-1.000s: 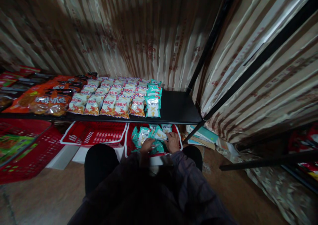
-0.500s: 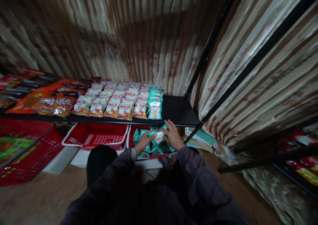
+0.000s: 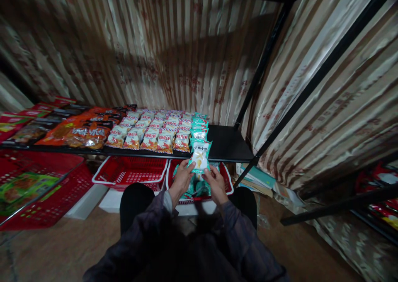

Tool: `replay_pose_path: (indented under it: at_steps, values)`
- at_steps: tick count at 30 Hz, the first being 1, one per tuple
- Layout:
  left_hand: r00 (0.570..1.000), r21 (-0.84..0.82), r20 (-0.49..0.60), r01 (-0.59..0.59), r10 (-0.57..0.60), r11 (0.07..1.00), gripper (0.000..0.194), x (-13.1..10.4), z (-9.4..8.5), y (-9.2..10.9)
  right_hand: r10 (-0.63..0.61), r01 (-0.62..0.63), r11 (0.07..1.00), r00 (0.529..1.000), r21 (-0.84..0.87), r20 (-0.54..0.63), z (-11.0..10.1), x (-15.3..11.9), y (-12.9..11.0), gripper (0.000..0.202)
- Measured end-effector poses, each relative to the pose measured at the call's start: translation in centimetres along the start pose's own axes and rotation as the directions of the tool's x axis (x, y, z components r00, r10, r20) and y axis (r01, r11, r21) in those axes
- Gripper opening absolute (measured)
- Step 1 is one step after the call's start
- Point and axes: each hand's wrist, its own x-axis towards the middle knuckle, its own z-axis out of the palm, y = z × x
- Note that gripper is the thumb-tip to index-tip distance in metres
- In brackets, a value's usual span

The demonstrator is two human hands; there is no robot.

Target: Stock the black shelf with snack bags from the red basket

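Observation:
Between my two hands is a green and white snack bag (image 3: pixel 200 155), upright with its printed front toward me, at the front edge of the black shelf (image 3: pixel 228 143). My left hand (image 3: pixel 183 176) pinches its lower left corner, and my right hand (image 3: pixel 215 182) grips the lower right corner. Behind it a column of similar green bags (image 3: pixel 199 126) runs back along the shelf. Rows of white and orange snack bags (image 3: pixel 151 138) lie directly to the left. Below my hands a red basket (image 3: pixel 230 181) with a white rim holds more green bags.
Orange snack bags (image 3: pixel 88 132) and dark packets (image 3: pixel 29 130) lie farther left on the shelf. Beneath are a red basket (image 3: pixel 133 170) and a larger red basket (image 3: pixel 70 190). A black post (image 3: pixel 261 149) stands at right, near books (image 3: pixel 256 174) on the floor.
The green bag has come up out of the basket to the shelf's front edge, held upright by both hands. The camera view has shifted slightly.

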Motion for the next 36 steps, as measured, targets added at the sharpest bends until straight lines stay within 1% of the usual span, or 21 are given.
replay_pose_path:
  at_steps: [3, 6, 9, 11, 14, 17, 21, 25, 29, 32, 34, 36]
  values:
    - [0.999, 0.038, 0.033, -0.016, 0.015, 0.999, 0.044, -0.4, 0.1, 0.4, 0.028, -0.020, 0.995, 0.997, 0.102, -0.079, 0.9, 0.1, -0.5, 0.047]
    - [0.996, 0.043, 0.073, -0.048, 0.045, 0.998, 0.049, -0.5, 0.1, 1.4, 0.045, -0.027, 0.990, 0.991, 0.137, -0.126, 1.4, 0.1, -1.0, 0.046]
    - [0.993, 0.063, 0.083, -0.093, 0.087, 0.994, 0.053, -0.4, 0.3, 3.0, 0.040, -0.028, 0.992, 0.994, 0.126, -0.098, 1.4, -0.2, -1.3, 0.044]
    - [0.992, 0.081, 0.056, -0.122, 0.117, 0.989, 0.051, -0.3, 0.6, 4.1, 0.042, -0.034, 0.993, 0.997, 0.115, -0.068, 1.3, -0.6, -1.5, 0.043]
    - [0.986, 0.046, 0.019, -0.163, 0.163, 0.985, 0.049, 0.1, 0.9, 5.2, 0.050, -0.045, 0.993, 0.998, 0.108, -0.047, 1.0, -1.0, -1.6, 0.044]
    - [0.985, 0.036, 0.023, -0.173, 0.172, 0.984, 0.048, 0.5, 1.0, 5.7, 0.058, -0.053, 0.994, 0.997, 0.096, -0.052, 0.7, -1.1, -1.6, 0.047]
    - [0.983, 0.018, 0.027, -0.182, 0.182, 0.983, 0.045, 0.9, 1.0, 5.7, 0.045, -0.041, 0.995, 0.998, 0.092, -0.034, 0.6, -1.1, -1.5, 0.053]
    - [0.987, 0.040, 0.029, -0.160, 0.159, 0.986, 0.041, 1.1, 0.9, 6.1, 0.029, -0.020, 0.993, 0.997, 0.115, -0.076, 0.6, -1.1, -1.0, 0.048]
    - [0.992, 0.158, 0.104, -0.086, 0.070, 0.984, 0.034, 1.9, 0.0, 7.6, 0.031, -0.022, 0.996, 0.995, 0.086, -0.098, 0.1, -0.6, -0.5, 0.044]
    - [0.981, 0.265, 0.193, -0.056, 0.004, 0.963, 0.031, 2.9, -0.9, 8.8, 0.029, -0.023, 0.998, 0.994, 0.060, -0.105, -0.1, -0.1, -0.3, 0.043]
    - [0.969, 0.341, 0.246, -0.106, 0.020, 0.934, 0.027, 3.4, -1.2, 9.5, 0.024, -0.018, 0.999, 0.994, 0.050, -0.111, -0.1, 0.1, -0.4, 0.043]
    - [0.954, 0.413, 0.294, -0.190, 0.068, 0.891, 0.024, 3.8, -1.3, 10.0, 0.022, -0.017, 0.999, 0.994, 0.041, -0.103, 0.0, 0.2, -0.6, 0.044]
